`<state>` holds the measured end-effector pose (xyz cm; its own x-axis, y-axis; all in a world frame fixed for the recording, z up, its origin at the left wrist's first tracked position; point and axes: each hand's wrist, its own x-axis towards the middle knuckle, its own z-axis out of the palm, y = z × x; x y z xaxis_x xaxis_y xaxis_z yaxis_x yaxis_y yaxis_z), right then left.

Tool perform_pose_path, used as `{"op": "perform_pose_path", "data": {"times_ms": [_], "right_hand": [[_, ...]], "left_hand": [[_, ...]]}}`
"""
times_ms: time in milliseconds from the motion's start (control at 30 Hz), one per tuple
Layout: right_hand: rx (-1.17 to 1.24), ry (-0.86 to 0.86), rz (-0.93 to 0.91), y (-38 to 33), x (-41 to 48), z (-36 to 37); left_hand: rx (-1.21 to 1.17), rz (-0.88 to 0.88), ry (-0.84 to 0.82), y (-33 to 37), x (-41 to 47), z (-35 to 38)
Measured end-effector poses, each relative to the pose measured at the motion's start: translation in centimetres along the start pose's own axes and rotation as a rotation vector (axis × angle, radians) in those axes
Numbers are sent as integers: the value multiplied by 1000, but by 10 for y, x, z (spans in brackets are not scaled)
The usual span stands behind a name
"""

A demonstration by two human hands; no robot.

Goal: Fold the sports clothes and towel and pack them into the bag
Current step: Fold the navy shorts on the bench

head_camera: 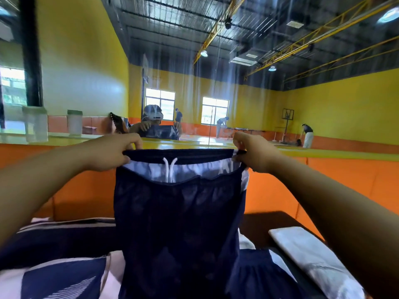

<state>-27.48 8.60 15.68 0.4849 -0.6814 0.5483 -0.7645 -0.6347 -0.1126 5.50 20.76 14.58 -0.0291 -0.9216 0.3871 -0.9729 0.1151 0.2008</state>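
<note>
Up high, both hands, left and right, pinch the navy shorts' waistband corners, legs hanging free.

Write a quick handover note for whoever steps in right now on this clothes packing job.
Left hand and right hand: each shut on a waistband corner of the navy shorts, held up unfolded.
Navy and white garment lies unfolded below left; folded white towel sits on the dark table, right.
No bag in view.
Left: fold shorts and garment, pack everything.
</note>
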Motion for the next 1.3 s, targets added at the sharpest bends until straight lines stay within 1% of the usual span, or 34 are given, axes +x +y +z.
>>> {"op": "perform_pose_path", "data": {"times_ms": [67,133,233,300,367,433,500,600,733,867,967,1000,1167,1233,1300], "right_hand": [[99,-8,37,1,3,-9],[214,-66,70,6,4,-19],[329,-155,12,12,1,-38],[376,-173,-57,11,-5,-50],[397,-242,-109,7,-12,-60],[354,-329,-144,0,-17,-68],[233,-356,-155,-8,-18,-68],[62,-320,-66,-16,-16,-65],[29,-184,17,-11,-15,-62],[127,-165,-18,-2,-16,-62],[197,-149,-62,5,-15,-66],[216,-138,-74,7,-15,-67],[491,-47,-64,10,-23,-69],[607,-34,-78,10,-26,-66],[669,-13,-100,12,-28,-61]], "left_hand": [[13,75,30,3,0,-5],[16,157,45,9,-2,-11],[18,214,36,11,-4,-22],[8,199,20,12,-5,-30],[35,170,-17,14,-5,-34],[104,105,-48,13,-3,-38],[116,50,-75,12,-3,-41],[80,81,-93,14,-5,-44],[32,197,-65,12,-13,-41],[12,195,-12,7,-18,-42],[56,176,100,7,-21,-45],[33,156,137,9,-23,-46],[-353,72,185,13,-31,-47],[-420,52,213,11,-33,-47],[-484,14,230,9,-33,-42]]}}
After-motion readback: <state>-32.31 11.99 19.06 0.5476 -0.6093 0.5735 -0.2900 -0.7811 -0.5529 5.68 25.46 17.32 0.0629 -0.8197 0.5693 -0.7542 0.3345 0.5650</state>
